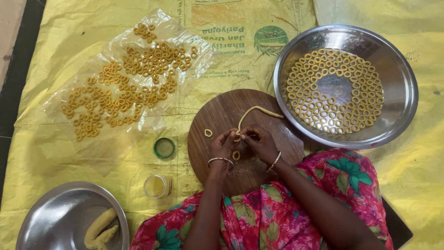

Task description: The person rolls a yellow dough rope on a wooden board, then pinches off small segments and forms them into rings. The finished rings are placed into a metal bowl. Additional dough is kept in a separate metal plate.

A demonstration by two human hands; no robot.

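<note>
Both hands are working right at the middle of the round wooden board [217, 115]. The left hand [223, 144] and right hand [262, 144] meet fingertip to fingertip, both pinched almost closed on the near end of a thin dough rope [253, 111]. The rest of the rope trails away across the board toward the big steel bowl [402, 92], lying loose, probably so it feeds in without tearing. I can't quite tell which fingers do the actual pinching, the tips overlap too much from this angle.

2 finished rings sit on the board: 1 ring [208, 133] just left of the left hand, another ring [236, 155] right under the palms, between the wrists. Close by where they get dropped, makes sense.

The big bowl on the right holds lots of rings laid flat in neat circles around a bare centre, not heaped, so they don't stick together I guess. On the left a clear plastic sheet [69, 88] carries a looser spread of rings.

Near the board's left edge there's a green lid [164, 148] and below it a small open jar [156, 186], within easy reach. A second steel plate [51, 208] bottom left holds 2 dough lumps [99, 227]. Everything rests on a yellow sheet [60, 32].
</note>
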